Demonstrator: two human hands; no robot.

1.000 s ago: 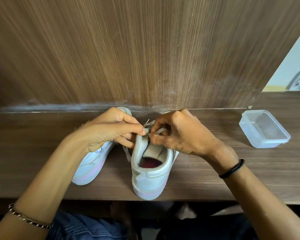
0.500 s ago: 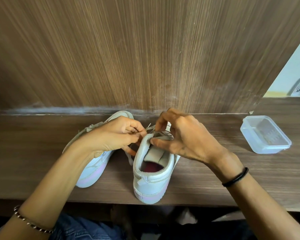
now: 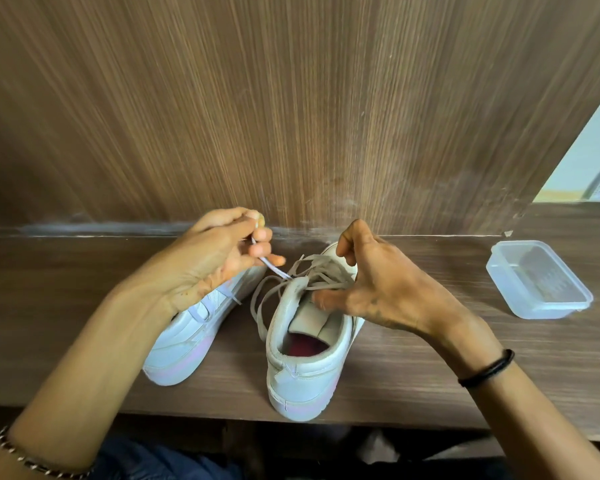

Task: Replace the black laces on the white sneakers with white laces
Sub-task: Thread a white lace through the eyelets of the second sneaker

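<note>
Head view. Left hand [image 3: 219,261], centre-left of frame: thumb and fingers pinch the free end of the lace [image 3: 274,270], which runs taut down to the sneaker [image 3: 302,372]. The sneaker stands mid-frame on the shelf [image 3: 66,306], heel toward me, pale lace crossed over its front. Right hand [image 3: 381,292] grips the laced front, thumb on the tongue. Second sneaker [image 3: 187,344] lies under my left wrist. Tub [image 3: 537,282] at right, well apart.

Clear plastic container [image 3: 538,279] on wooden shelf [image 3: 430,341], right side; wood-grain panel [image 3: 291,98] behind.
</note>
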